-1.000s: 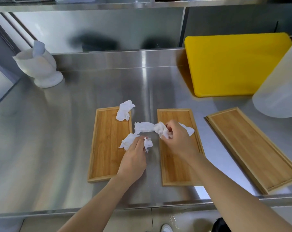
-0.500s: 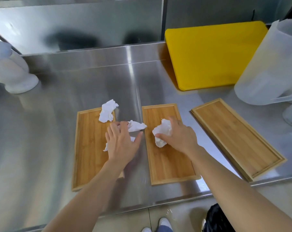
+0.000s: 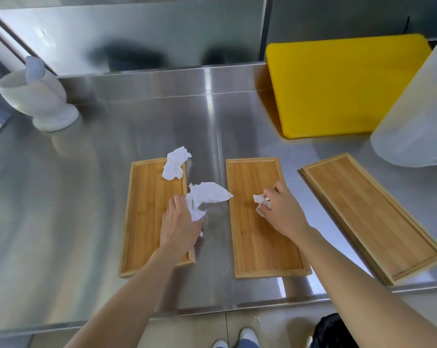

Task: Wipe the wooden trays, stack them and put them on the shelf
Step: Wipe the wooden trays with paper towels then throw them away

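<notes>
Three wooden trays lie on the steel counter: a left tray (image 3: 147,217), a middle tray (image 3: 252,237) and a right tray (image 3: 363,212) set at an angle. My left hand (image 3: 179,227) rests over the left tray's right edge and grips a white paper tissue (image 3: 207,197) that sticks out toward the middle tray. My right hand (image 3: 282,212) presses a small crumpled tissue piece (image 3: 260,202) onto the middle tray. Another crumpled tissue (image 3: 176,163) lies loose on the left tray's far right corner.
A yellow cutting board (image 3: 343,84) leans at the back right. A translucent plastic jug (image 3: 418,116) stands at the far right, close to the right tray. A white mortar with pestle (image 3: 37,96) sits at the back left. The counter's front edge (image 3: 212,307) runs below the trays.
One second ago both hands pulled one tissue between them; it has come apart. Now each hand holds its own piece, the right one down on the middle tray. The camera view shifted.
</notes>
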